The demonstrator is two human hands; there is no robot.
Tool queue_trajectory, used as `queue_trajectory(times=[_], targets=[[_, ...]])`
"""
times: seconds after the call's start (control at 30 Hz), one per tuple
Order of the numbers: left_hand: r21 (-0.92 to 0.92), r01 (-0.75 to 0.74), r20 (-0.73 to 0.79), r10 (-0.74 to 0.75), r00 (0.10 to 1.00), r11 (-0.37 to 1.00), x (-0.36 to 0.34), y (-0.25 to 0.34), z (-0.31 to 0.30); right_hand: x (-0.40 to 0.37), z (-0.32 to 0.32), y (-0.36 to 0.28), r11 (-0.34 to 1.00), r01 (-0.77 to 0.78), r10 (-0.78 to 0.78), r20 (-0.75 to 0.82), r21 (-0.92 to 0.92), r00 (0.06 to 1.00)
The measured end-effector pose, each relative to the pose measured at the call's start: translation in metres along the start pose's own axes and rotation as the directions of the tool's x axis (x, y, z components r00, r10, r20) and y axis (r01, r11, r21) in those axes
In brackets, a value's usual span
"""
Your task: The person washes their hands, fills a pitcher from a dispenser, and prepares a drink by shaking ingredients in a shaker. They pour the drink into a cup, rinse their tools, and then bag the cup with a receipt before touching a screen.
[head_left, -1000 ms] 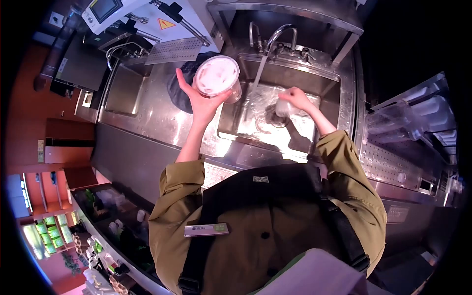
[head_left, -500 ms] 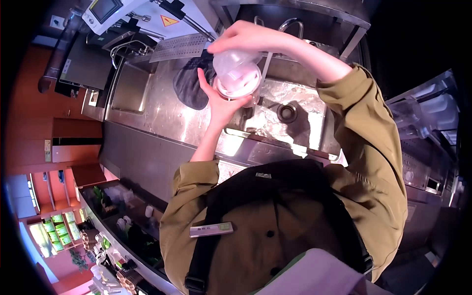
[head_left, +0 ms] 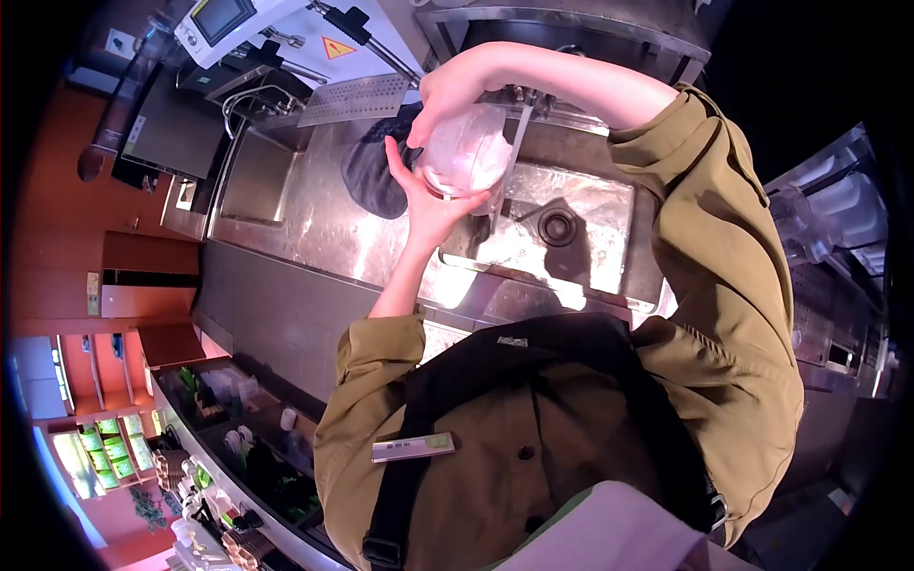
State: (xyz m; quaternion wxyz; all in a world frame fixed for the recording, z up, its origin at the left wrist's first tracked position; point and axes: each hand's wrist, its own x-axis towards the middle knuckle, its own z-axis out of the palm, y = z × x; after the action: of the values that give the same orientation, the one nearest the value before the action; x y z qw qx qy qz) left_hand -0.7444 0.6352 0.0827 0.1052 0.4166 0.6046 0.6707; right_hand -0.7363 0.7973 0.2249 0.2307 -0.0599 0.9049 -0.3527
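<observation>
A clear plastic container (head_left: 465, 147) is tipped over a round clear tub (head_left: 481, 186) with white contents, above the left edge of the sink. My right hand (head_left: 449, 100) grips the upper container from its far side, fingers bent down over it. Around the near side of the tub curves my left hand (head_left: 430, 198), thumb and fingers spread along its rim. A dark cloth (head_left: 374, 176) lies on the steel counter just left of both hands.
The sink (head_left: 600, 195) has a round drain (head_left: 557, 226). A faucet (head_left: 538, 98) stands behind it. Further left are a perforated tray (head_left: 352, 101), a second sink basin (head_left: 255, 176) and a machine with a screen (head_left: 221, 17). Clear containers (head_left: 824, 209) stand at the right.
My right hand has moved down and slightly left, and the upper container has dropped lower onto the tub. My left hand stays around the tub.
</observation>
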Motion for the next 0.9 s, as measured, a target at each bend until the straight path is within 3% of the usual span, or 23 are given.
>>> queue_trajectory(times=[0.1, 0.2, 0.3, 0.37, 0.43, 0.5, 0.53, 0.57, 0.6, 0.63, 0.7, 0.8, 0.9], targets=[[-0.038, 0.035, 0.001, -0.035, 0.999, 0.999, -0.001, 0.011, 0.003, 0.0, -0.005, 0.002, 0.998, 0.007, -0.012, 0.085, 0.063, 0.996], [0.045, 0.014, -0.041, -0.012, 0.999, 0.999, 0.0, 0.002, -0.004, -0.006, -0.015, 0.021, 0.995, 0.008, -0.025, 0.175, 0.095, 0.984], [-0.063, -0.028, -0.079, 0.023, 0.997, 0.998, 0.002, -0.004, -0.009, -0.028, -0.007, 0.07, 0.991, 0.012, -0.036, 0.179, 0.131, 0.983], [-0.058, 0.006, -0.117, -0.013, 0.993, 0.998, 0.004, -0.001, -0.015, -0.046, 0.024, 0.113, 0.997, -0.082, 0.082, 0.003, -0.016, 0.997], [-0.046, 0.009, -0.145, -0.015, 0.989, 0.999, 0.005, 0.003, -0.019, -0.038, 0.084, 0.187, 0.976, -0.211, 0.216, -0.197, 0.045, 0.956], [0.035, 0.01, -0.167, -0.004, 0.986, 0.999, 0.005, 0.003, -0.025, -0.02, 0.136, 0.236, 0.875, -0.484, 0.435, -0.429, -0.007, 0.791], [0.008, 0.027, -0.184, -0.025, 0.983, 1.0, 0.004, 0.006, -0.025, 0.005, 0.173, 0.287, 0.853, -0.405, 0.518, -0.44, 0.328, 0.734], [-0.02, 0.041, -0.201, -0.044, 0.979, 0.999, 0.003, 0.009, -0.025, 0.025, 0.197, 0.325, 0.735, -0.271, 0.603, -0.417, 0.621, 0.68], [0.032, 0.026, -0.219, -0.019, 0.976, 0.999, 0.001, 0.008, -0.028, 0.028, 0.206, 0.299, 0.305, -0.029, 0.73, -0.214, 0.952, 0.649], [0.081, 0.014, -0.234, 0.006, 0.972, 0.997, -0.001, 0.005, -0.032, 0.07, 0.246, 0.362, -0.148, 0.201, 0.551, -0.088, 0.968, 0.83], [0.15, 0.001, -0.256, 0.037, 0.966, 0.989, -0.004, 0.005, -0.034, 0.083, 0.252, 0.332, -0.488, 0.246, 0.548, 0.074, 0.838, 0.833], [0.202, 0.028, -0.285, 0.032, 0.958, 0.979, -0.012, 0.017, -0.035, 0.107, 0.256, 0.288, -0.799, 0.232, 0.388, 0.181, 0.554, 0.904], [0.292, 0.016, -0.326, 0.084, 0.942, 0.956, -0.024, 0.014, -0.047, 0.145, 0.287, 0.293, -0.801, 0.323, 0.432, 0.111, 0.505, 0.895]])
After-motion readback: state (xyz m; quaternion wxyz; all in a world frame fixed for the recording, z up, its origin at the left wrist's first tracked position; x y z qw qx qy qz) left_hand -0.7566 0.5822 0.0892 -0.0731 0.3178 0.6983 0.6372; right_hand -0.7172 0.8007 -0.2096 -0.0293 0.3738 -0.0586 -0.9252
